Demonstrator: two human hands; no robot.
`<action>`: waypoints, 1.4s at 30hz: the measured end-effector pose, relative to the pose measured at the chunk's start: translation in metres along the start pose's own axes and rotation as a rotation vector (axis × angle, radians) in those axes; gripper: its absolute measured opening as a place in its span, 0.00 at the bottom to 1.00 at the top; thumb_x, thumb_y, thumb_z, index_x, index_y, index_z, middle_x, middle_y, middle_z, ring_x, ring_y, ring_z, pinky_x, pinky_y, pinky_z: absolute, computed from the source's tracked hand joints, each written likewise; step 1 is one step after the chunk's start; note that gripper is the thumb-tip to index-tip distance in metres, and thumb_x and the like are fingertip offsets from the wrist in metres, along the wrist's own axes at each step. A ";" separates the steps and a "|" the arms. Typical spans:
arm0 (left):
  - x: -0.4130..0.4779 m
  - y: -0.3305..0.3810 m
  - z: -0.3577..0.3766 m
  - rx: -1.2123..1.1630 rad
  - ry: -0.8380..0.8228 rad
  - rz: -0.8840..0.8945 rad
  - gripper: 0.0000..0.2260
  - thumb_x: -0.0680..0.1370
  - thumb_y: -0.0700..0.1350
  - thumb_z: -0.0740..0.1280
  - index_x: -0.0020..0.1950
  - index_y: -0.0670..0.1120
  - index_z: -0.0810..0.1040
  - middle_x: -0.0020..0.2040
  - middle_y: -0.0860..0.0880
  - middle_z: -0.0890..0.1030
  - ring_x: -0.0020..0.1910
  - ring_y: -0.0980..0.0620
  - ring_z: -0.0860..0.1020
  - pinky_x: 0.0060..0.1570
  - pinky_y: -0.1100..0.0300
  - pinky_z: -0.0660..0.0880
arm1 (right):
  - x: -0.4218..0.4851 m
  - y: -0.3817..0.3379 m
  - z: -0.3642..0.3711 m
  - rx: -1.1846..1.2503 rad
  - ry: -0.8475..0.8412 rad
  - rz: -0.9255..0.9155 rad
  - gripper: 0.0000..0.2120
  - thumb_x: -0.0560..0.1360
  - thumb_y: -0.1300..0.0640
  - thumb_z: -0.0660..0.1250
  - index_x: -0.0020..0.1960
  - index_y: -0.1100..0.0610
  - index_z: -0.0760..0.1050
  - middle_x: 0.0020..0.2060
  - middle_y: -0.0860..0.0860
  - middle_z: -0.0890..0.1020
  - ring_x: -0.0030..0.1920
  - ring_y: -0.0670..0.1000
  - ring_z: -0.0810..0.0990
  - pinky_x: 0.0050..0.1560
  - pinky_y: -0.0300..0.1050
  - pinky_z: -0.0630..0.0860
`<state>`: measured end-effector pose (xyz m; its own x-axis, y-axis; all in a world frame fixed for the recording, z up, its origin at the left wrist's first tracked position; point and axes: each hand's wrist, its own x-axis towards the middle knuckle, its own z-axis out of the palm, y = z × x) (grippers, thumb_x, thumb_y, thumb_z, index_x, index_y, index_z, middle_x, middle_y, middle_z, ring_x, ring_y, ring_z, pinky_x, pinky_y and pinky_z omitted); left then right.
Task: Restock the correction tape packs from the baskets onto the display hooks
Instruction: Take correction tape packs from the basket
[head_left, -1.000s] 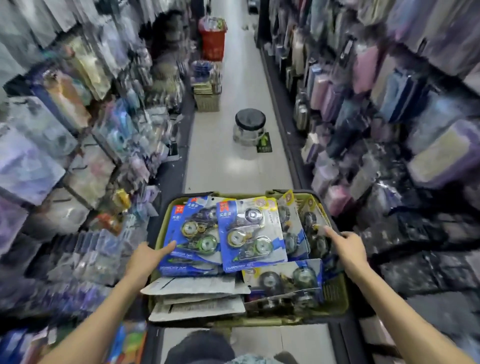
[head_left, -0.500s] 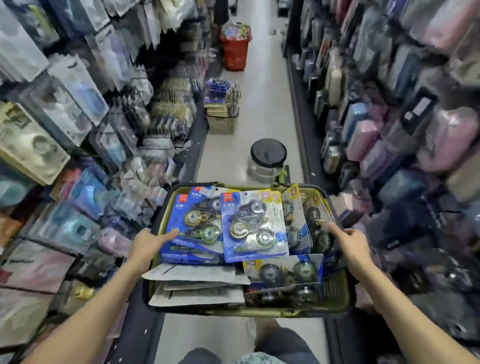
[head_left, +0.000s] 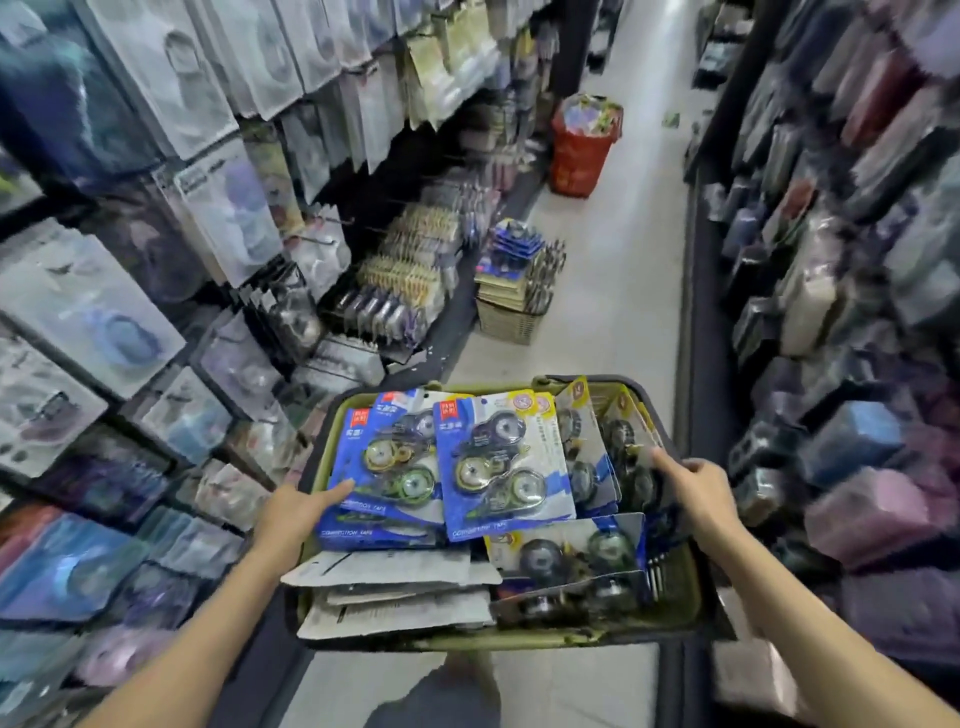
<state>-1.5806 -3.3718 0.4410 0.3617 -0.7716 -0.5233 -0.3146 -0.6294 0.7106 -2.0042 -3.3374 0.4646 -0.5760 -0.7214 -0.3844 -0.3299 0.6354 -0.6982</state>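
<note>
The left hand (head_left: 298, 512) grips the green basket (head_left: 675, 618) at its 9 o'clock edge, thumb on a blue pack. The right hand (head_left: 698, 491) grips the 3 o'clock edge. Correction tape packs (head_left: 498, 467) fill it. At 12 o'clock, a second basket (head_left: 511, 322) and a red bin (head_left: 576, 156) stand on the pale floor (head_left: 623, 312) between blurry shelves (head_left: 218, 218).

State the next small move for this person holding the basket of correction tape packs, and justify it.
Probably set the basket down on the floor beside the left display. Both the left hand and the right hand grip its sides, so neither is free to lift a correction tape pack.
</note>
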 end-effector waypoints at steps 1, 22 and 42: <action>0.018 0.007 0.008 -0.031 -0.003 -0.012 0.33 0.67 0.54 0.80 0.62 0.34 0.76 0.55 0.39 0.82 0.50 0.41 0.79 0.48 0.49 0.74 | 0.021 -0.013 0.005 -0.005 -0.004 0.007 0.25 0.71 0.36 0.69 0.38 0.59 0.78 0.33 0.54 0.81 0.37 0.57 0.78 0.41 0.52 0.72; 0.116 0.133 0.122 -0.283 0.399 -0.382 0.18 0.66 0.53 0.81 0.46 0.46 0.78 0.47 0.45 0.82 0.43 0.46 0.79 0.52 0.50 0.76 | 0.346 -0.263 0.103 -0.289 -0.486 -0.239 0.22 0.73 0.39 0.69 0.44 0.59 0.77 0.36 0.58 0.82 0.37 0.61 0.81 0.39 0.58 0.79; 0.070 0.051 0.115 -0.515 0.659 -0.701 0.30 0.60 0.61 0.78 0.53 0.43 0.80 0.46 0.43 0.82 0.46 0.40 0.81 0.54 0.44 0.77 | 0.302 -0.322 0.240 -0.424 -0.791 -0.351 0.12 0.77 0.48 0.69 0.44 0.57 0.73 0.40 0.55 0.79 0.39 0.55 0.78 0.52 0.58 0.77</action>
<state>-1.6723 -3.4687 0.3861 0.7648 0.0415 -0.6429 0.4946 -0.6772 0.5447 -1.8921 -3.8265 0.4283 0.2269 -0.7679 -0.5991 -0.7195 0.2824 -0.6345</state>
